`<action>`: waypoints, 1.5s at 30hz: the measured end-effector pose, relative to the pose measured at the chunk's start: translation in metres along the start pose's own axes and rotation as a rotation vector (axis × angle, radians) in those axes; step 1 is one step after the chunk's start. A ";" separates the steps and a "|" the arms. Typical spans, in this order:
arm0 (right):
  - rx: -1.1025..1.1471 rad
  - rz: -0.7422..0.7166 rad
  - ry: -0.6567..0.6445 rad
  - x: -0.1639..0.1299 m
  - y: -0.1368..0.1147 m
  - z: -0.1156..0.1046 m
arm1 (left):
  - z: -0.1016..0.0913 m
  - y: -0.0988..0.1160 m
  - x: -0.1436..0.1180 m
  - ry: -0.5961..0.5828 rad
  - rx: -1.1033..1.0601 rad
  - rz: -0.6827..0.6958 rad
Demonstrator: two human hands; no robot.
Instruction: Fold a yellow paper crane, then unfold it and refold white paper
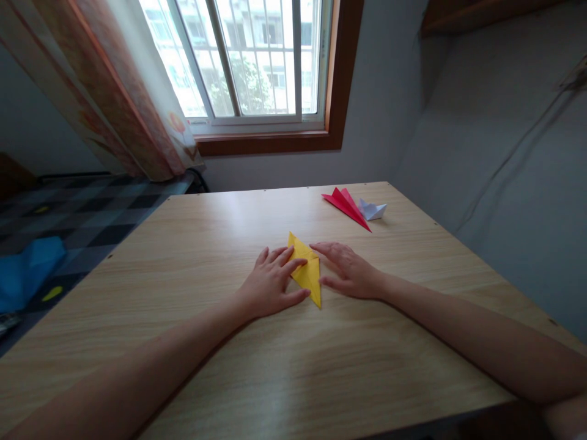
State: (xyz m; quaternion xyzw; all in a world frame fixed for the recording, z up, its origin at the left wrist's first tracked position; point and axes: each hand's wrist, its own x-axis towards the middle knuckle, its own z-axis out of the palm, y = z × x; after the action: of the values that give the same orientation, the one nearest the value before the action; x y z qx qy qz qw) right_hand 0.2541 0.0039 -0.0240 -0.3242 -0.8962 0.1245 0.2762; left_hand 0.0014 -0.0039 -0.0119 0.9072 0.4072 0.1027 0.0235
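A folded yellow paper (307, 272), a long pointed shape, lies flat on the wooden table (192, 256) near its middle. My left hand (271, 284) rests palm down on the paper's left side, fingers spread across it. My right hand (346, 271) lies flat against the paper's right edge, fingertips touching its upper part. Neither hand lifts the paper; both press it to the tabletop.
A folded red paper (346, 206) and a small folded white paper (372, 210) lie at the table's far right. A window (257, 61) with a curtain (123, 91) is behind. A bed with a checked cover (77, 214) and a blue item (27, 269) stands to the left.
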 end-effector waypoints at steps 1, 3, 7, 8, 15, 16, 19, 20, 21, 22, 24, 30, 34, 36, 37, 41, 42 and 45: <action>-0.008 0.020 0.019 0.000 0.000 0.001 | 0.000 0.000 0.000 -0.003 -0.004 -0.008; -0.024 0.051 0.036 0.000 0.001 0.003 | -0.001 0.001 0.001 -0.005 -0.017 -0.028; -0.047 0.059 0.019 0.000 0.001 0.005 | -0.001 0.001 0.001 -0.014 -0.028 -0.024; -0.053 0.054 0.008 0.001 0.001 0.004 | -0.001 0.001 0.001 -0.022 -0.023 -0.012; -0.089 0.052 0.001 0.002 0.001 0.004 | -0.001 -0.001 0.001 -0.003 0.000 0.042; -0.095 0.056 0.010 0.002 0.001 0.005 | -0.002 -0.001 0.000 0.011 -0.004 0.055; -0.111 0.066 0.035 0.002 0.001 0.006 | -0.004 0.001 0.000 0.051 -0.016 0.090; -0.114 0.067 0.043 0.002 0.001 0.006 | -0.005 0.002 -0.001 0.063 -0.021 0.101; -0.115 0.068 0.049 0.002 0.001 0.006 | -0.005 0.002 -0.001 0.069 -0.027 0.113; -0.115 0.069 0.057 0.002 0.001 0.007 | -0.006 0.003 -0.001 0.073 -0.033 0.126; -0.113 0.073 0.071 0.002 0.001 0.007 | -0.005 0.002 0.000 0.079 -0.050 0.151; -0.116 0.067 0.090 0.002 0.001 0.005 | -0.003 0.001 0.002 0.095 -0.073 0.162; -0.115 0.056 0.104 0.002 0.000 0.004 | -0.008 0.004 0.004 0.088 -0.073 0.138; -0.114 0.049 0.106 0.002 0.001 0.004 | -0.012 0.005 0.004 0.079 -0.073 0.131; -0.111 0.043 0.107 0.002 0.001 0.004 | -0.013 0.006 0.004 0.073 -0.073 0.131; -0.094 0.004 0.116 0.002 0.002 0.005 | -0.014 0.006 0.004 0.070 -0.064 0.142; -0.092 -0.004 0.120 0.002 0.003 0.005 | -0.013 0.005 0.004 0.073 -0.061 0.143; -0.090 -0.019 0.131 0.002 0.003 0.005 | -0.010 0.003 0.003 0.076 -0.064 0.147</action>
State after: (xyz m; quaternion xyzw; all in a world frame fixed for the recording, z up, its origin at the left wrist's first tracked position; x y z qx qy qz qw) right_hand 0.2517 0.0068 -0.0284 -0.3353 -0.8839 0.0599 0.3205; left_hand 0.0035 -0.0036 -0.0013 0.9289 0.3368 0.1512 0.0292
